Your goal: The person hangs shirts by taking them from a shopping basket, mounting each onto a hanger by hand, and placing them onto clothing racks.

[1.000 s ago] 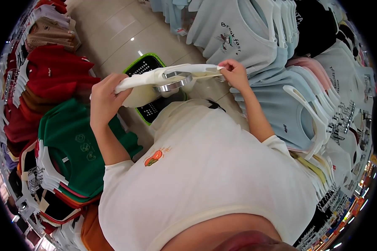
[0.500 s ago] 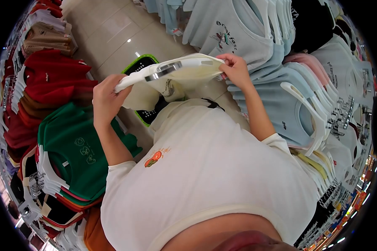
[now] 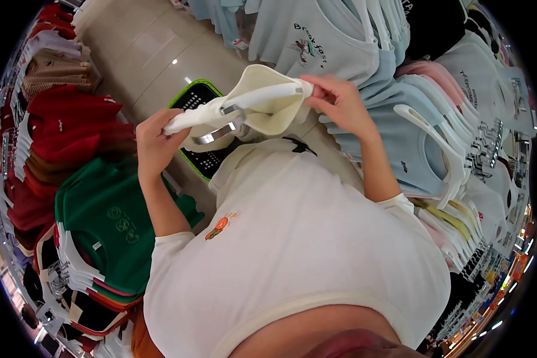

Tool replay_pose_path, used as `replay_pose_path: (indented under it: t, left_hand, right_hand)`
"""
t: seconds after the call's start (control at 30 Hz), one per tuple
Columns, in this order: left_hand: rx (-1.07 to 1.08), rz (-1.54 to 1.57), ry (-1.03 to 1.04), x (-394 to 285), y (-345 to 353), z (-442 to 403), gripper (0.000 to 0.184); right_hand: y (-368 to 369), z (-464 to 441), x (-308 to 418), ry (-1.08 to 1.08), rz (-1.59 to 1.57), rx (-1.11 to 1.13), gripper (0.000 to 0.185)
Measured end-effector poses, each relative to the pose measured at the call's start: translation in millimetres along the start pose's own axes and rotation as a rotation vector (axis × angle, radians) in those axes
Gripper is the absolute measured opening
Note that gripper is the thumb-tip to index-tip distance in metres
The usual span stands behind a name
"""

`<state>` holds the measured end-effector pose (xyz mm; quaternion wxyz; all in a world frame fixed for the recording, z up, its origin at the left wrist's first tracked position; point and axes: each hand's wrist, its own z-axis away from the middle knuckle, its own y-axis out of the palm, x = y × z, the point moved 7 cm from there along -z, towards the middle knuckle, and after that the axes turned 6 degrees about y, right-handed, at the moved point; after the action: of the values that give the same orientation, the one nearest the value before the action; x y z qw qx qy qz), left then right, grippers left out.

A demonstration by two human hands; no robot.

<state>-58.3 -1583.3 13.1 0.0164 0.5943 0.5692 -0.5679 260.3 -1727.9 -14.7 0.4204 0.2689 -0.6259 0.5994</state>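
Note:
A cream shirt [image 3: 283, 116] on a white hanger [image 3: 261, 97] is stretched between my two hands, in front of my body. The hanger's metal hook [image 3: 224, 130] sticks out toward me at the middle. With closed fingers, my left hand [image 3: 158, 143] grips the shirt's shoulder at the hanger's left end. At the other end my right hand [image 3: 343, 104] pinches the shirt's shoulder between thumb and fingers. The neckline gapes open between them, and the shirt's lower part is mostly hidden beneath.
Below the shirt, a black basket with a green rim [image 3: 174, 98] stands on the tiled floor [image 3: 143, 53]. Green sweatshirts [image 3: 107, 209] and red tops [image 3: 71, 122] hang to the left. Light blue shirts [image 3: 394, 134] on white hangers crowd the right side.
The shirt has tilted, so its neckline gapes wider and the hook has swung lower toward me. My right hand has turned slightly; both hands still hold the shoulders.

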Motion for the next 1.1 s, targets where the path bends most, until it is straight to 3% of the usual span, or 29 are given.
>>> replay_pose_path:
  t: [0.07, 0.1, 0.3, 0.4, 0.5, 0.63, 0.7, 0.77, 0.87, 1.03, 1.1]
  left_hand:
    - [-0.005, 0.066, -0.003, -2.5, -1.8, -0.8, 0.028]
    - [-0.003, 0.078, 0.003, -3.3, -0.8, -1.7, 0.029]
    - [-0.004, 0.057, 0.05, -9.6, 16.0, -14.0, 0.029]
    - [0.049, 0.029, 0.106, -23.6, 26.4, -18.9, 0.025]
    - [0.014, 0.097, 0.125, -22.5, 26.7, -17.1, 0.026]
    - [0.043, 0.116, 0.155, -26.0, 26.5, -18.3, 0.027]
    - [0.103, 0.079, 0.125, -24.9, 26.5, -18.3, 0.028]
    - [0.17, 0.033, 0.073, -19.8, 24.7, -17.8, 0.031]
    - [0.08, 0.104, -0.078, 17.9, 21.4, -11.7, 0.032]
    - [0.076, -0.096, -0.09, 38.1, 25.2, -8.0, 0.054]
    - [0.067, -0.07, 0.002, 36.1, 34.4, -11.1, 0.064]
  right_hand:
    - [-14.5, 4.8, 19.2, -0.21, 0.398, -0.199, 0.043]
    - [-16.0, 6.1, 25.8, -0.281, 0.343, -0.248, 0.037]
    - [-1.9, -0.1, 22.7, -0.187, 0.145, -0.162, 0.032]
    - [3.9, 0.3, 28.1, -0.307, 0.179, -0.174, 0.033]
    - [4.7, -3.4, 18.2, -0.163, 0.051, -0.157, 0.033]
    - [14.5, -4.2, 15.3, -0.137, 0.296, -0.142, 0.031]
    - [16.2, -0.3, 19.2, -0.197, 0.33, -0.173, 0.03]
    - [11.0, 1.3, 17.7, -0.067, 0.278, -0.143, 0.03]
    - [-4.4, 7.6, 15.3, 0.052, 0.193, -0.148, 0.028]
    - [-28.2, 17.4, 0.1, 0.149, 0.152, -0.19, 0.031]
    - [-40.3, 20.0, -6.7, 0.2, 0.183, -0.214, 0.032]
